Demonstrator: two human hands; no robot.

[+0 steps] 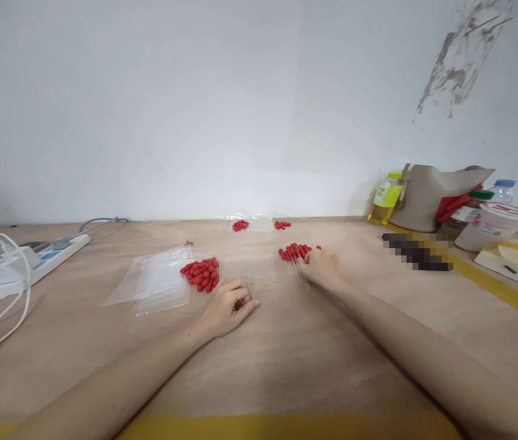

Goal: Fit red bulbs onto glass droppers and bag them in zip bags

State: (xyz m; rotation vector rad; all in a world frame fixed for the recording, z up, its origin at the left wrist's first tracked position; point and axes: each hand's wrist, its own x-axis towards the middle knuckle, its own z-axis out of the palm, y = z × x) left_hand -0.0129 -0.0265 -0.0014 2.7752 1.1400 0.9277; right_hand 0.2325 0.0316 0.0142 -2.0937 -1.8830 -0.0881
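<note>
My left hand (pixel 231 305) rests on the table with its fingers loosely curled and the thumb apart; I see nothing in it. Just beyond it lies a pile of red rubber bulbs (pixel 201 275), beside a row of thin clear glass tubes (pixel 250 269). On the right, droppers with red bulbs (pixel 293 252) and glass stems lie side by side. My right hand (pixel 321 267) is at the right end of this group, its fingers closed around a glass dropper, mostly hidden by the hand.
Clear plastic bags (pixel 158 281) lie left of the bulbs. Small bagged groups of red-bulbed pieces (pixel 240 225) lie by the wall. A power strip (pixel 62 256) with cables stands left. A yellow-capped bottle (pixel 386 198), a grey container (pixel 424 192) and a plastic cup (pixel 492 226) stand right.
</note>
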